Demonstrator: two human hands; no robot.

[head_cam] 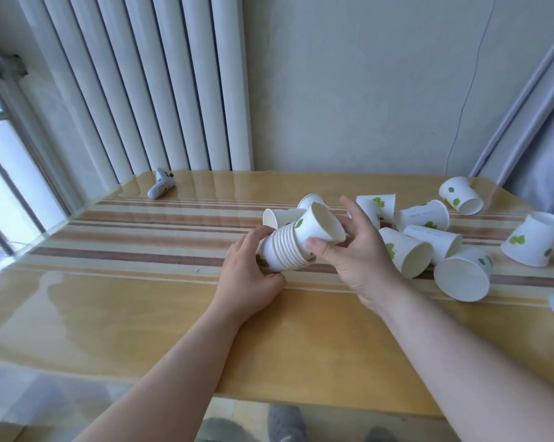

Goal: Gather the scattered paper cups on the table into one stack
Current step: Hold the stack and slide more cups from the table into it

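A stack of several white paper cups with green leaf prints [285,248] lies tilted just above the table's middle, mouth pointing up and right. My left hand [248,275] grips the stack's closed base end. My right hand [354,250] holds the outermost cup [320,224] at its rim, thumb on the wall and fingers behind. Several loose cups lie on their sides to the right, among them one [406,252] beside my right wrist and one [462,279] nearer the front. Two more cups [283,216] lie just behind the stack.
The striped wooden table [141,256] has a glossy cover. A small white object [161,186] lies at its far left corner. More cups [460,196] rest near the right edge [532,239]. A radiator and wall stand behind; a window is at left.
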